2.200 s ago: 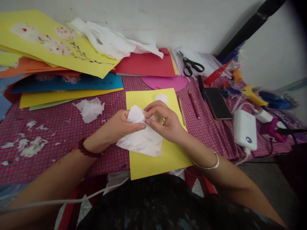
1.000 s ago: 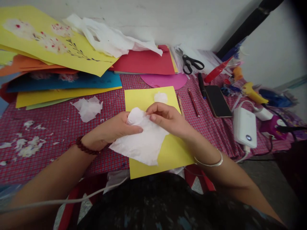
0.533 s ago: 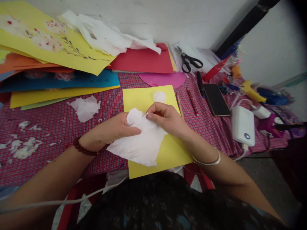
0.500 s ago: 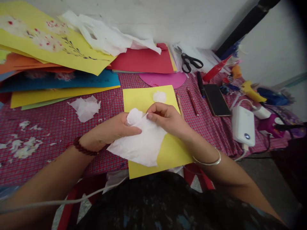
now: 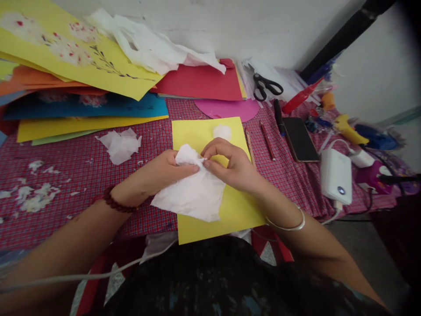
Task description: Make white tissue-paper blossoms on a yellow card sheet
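My left hand and my right hand both pinch the top edge of a white tissue paper, fingertips almost touching. The tissue hangs down over a yellow sheet of paper lying on the red checked cloth. A small white tissue piece sits on the yellow sheet just beyond my right hand. My left wrist wears a dark bead bracelet, my right a silver bangle.
Stacked coloured sheets and loose white tissue lie at the back left. A crumpled tissue and small scraps lie left. Scissors, pencils, a phone, a white power bank and a glue gun are on the right.
My right fingers have moved in to meet my left fingertips at the tissue's top edge. The tissue sits slightly higher and more bunched.
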### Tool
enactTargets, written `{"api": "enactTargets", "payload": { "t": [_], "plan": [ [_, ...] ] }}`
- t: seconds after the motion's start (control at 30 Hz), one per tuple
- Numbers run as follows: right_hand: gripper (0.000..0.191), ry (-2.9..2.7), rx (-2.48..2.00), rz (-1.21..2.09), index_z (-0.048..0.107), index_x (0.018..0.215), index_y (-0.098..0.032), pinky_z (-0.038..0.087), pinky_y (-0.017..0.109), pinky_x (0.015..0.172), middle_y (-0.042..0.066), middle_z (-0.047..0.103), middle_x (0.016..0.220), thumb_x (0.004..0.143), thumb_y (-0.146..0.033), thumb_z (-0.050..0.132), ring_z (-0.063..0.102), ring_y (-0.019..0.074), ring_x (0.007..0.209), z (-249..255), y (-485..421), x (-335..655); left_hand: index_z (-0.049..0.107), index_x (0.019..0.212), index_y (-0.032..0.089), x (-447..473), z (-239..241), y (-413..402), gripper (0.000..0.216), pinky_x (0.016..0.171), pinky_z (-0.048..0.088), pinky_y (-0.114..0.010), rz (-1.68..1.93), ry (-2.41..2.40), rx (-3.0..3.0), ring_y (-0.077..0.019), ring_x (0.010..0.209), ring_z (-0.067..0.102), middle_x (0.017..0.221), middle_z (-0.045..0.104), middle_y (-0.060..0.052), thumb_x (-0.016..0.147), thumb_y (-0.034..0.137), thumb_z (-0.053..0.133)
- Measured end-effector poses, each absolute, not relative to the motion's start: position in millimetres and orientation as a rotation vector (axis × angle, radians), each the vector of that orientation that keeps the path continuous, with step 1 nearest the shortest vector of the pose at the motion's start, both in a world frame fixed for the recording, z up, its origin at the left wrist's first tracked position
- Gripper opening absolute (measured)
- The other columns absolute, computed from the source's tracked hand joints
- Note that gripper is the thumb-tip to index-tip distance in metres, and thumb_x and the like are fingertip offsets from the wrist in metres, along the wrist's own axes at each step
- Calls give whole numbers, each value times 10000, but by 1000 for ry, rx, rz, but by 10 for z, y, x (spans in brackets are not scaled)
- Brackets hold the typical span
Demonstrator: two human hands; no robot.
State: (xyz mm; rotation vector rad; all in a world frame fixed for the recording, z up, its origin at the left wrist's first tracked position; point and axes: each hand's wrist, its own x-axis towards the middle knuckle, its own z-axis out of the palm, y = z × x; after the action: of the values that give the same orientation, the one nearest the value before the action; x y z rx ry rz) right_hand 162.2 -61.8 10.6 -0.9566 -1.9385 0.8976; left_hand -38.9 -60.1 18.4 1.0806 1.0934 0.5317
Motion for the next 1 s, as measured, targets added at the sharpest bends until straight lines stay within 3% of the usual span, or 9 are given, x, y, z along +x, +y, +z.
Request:
{"api": "enactTargets", "payload": {
  "t": [0.27, 0.43, 0.53, 0.67, 0.77, 1.0],
  "plan": [
    [82, -1925, -1029, 879, 594, 763, -168, 460, 329, 793, 47, 623, 856, 840, -142, 590, 603, 159, 838, 69, -616, 1578, 564, 565, 158, -328, 207, -632, 217, 385, 297, -156, 577, 1160, 1390, -69, 455, 450, 526, 519, 41, 718, 267, 673],
    [187, -1628, -1112, 1428, 590, 818, -164, 378, 270, 576, 1, 572, 731, 855, -344, 624, 491, 105, 630, 71, -586, 1605, 653, 737, 163, -351, 226, -637, 157, 458, 433, -193, 465, 1134, 1198, -115, 538, 577, 663, 649, 7, 718, 308, 709],
    [275, -1540, -1083, 1595, 581, 828, -165, 339, 255, 531, -18, 545, 701, 832, -428, 662, 452, 90, 586, 66, -571, 1626, 663, 782, 171, -373, 233, -618, 194, 468, 449, -206, 428, 1094, 1070, -121, 531, 589, 679, 666, 0, 710, 335, 737],
    [159, -1740, -1025, 1275, 613, 806, -173, 448, 297, 709, 16, 598, 817, 858, -318, 653, 559, 124, 748, 82, -584, 1621, 634, 708, 172, -378, 180, -565, 268, 462, 410, -200, 614, 980, 1006, -94, 490, 525, 616, 598, 9, 756, 427, 702],
    [68, -1947, -919, 932, 657, 807, -189, 458, 349, 874, 47, 616, 958, 869, -210, 639, 598, 163, 927, 101, -623, 1601, 628, 670, 167, -368, 148, -532, 234, 479, 391, -200, 706, 988, 1024, -93, 519, 521, 608, 572, 7, 723, 378, 715],
    [111, -2210, -906, 416, 722, 813, -242, 395, 358, 737, 20, 546, 807, 889, -224, 644, 535, 177, 810, 89, -728, 1555, 577, 609, 178, -333, 240, -536, 76, 406, 250, -196, 602, 1129, 1102, -71, 431, 388, 519, 466, 37, 590, 186, 650]
  ]
}}
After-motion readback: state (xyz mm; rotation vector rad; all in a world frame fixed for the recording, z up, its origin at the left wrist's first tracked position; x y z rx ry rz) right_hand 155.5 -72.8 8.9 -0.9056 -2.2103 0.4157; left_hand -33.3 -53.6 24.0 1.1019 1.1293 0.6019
